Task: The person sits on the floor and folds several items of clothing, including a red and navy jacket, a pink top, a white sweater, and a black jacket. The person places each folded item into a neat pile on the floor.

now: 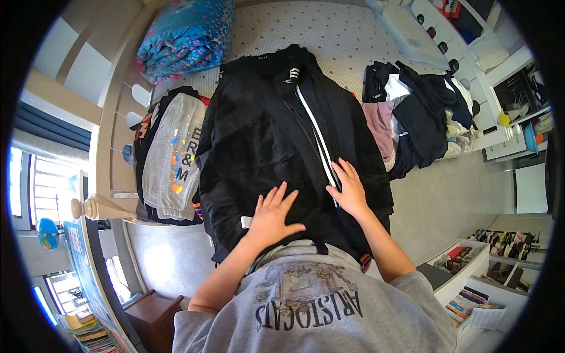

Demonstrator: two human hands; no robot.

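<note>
A black jacket (260, 128) lies spread out before me, its collar at the far end. A white-edged zip line (315, 128) runs down its front, right of the middle. My left hand (273, 216) rests flat on the lower part of the jacket with fingers spread. Beside that wrist a small white tag (246, 222) shows on the fabric. My right hand (348, 187) lies on the jacket at the lower end of the white edging, fingers slightly apart. Neither hand visibly grips the cloth. The jacket's lower hem is partly hidden by my body.
Folded grey sweatpants (170, 154) top a clothes stack on the left. A heap of mixed clothes (419, 114) lies on the right. Behind is a dotted mattress (273, 26) with a rolled blue floral quilt (187, 39). A wooden bedpost (95, 207) juts out at left.
</note>
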